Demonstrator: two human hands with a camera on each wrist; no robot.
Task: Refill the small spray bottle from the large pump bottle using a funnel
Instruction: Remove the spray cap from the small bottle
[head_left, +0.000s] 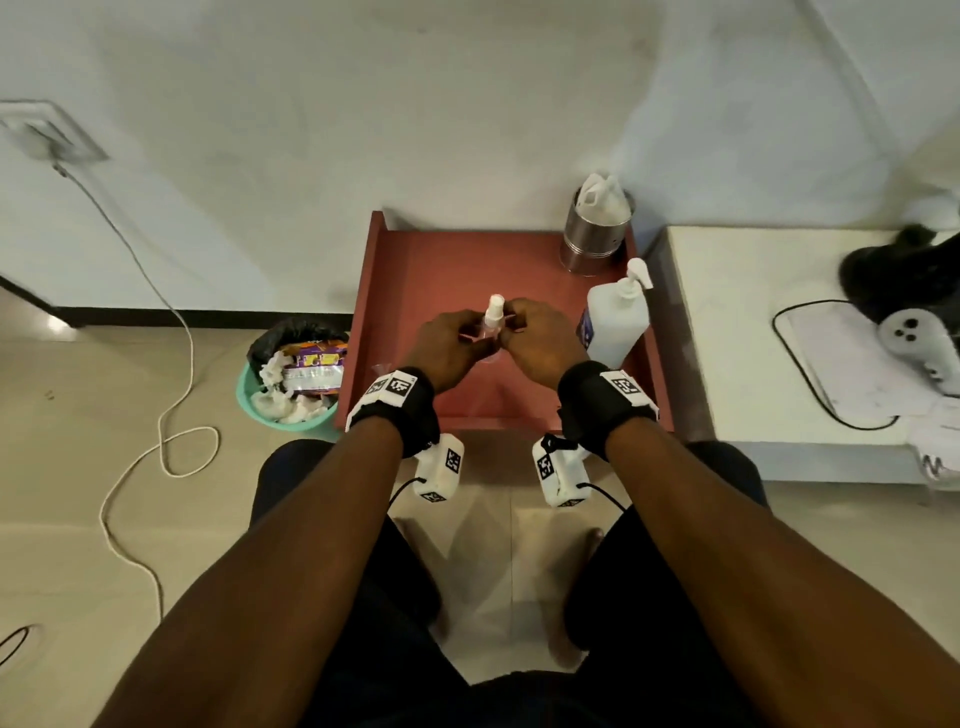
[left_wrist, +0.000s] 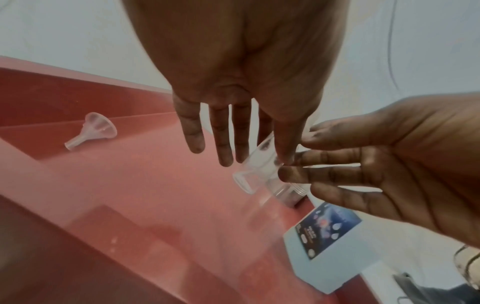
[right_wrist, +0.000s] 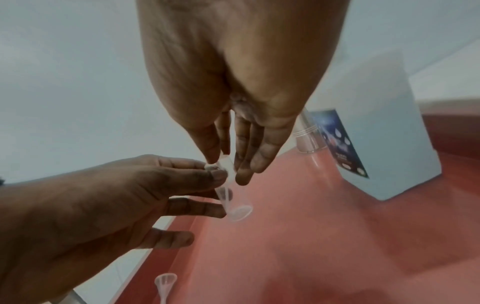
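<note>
- A lived-in room in a home, by the look of it, with beige floor tiles (head_left: 78, 519) and a plain white wall (head_left: 467, 104).
- A low red table (head_left: 467, 270) stands against that wall.
- A bag-lined green waste bin (head_left: 291, 374) full of wrappers and tissue sits on the floor just beside the table.
- A white cord (head_left: 171, 312) trails from a wall socket (head_left: 47, 132) and loops across the tiles.

Both forearms are bare. Each wrist wears a wide black strap (head_left: 395, 410) topped by a white plate printed with black-and-white square code markers. Below each strap hangs a white boxy camera unit (head_left: 440, 470), also bearing such markers, with a thin black cable (head_left: 402, 493) looping from it. Dark shorts (head_left: 670, 597) cover the thighs.
</note>
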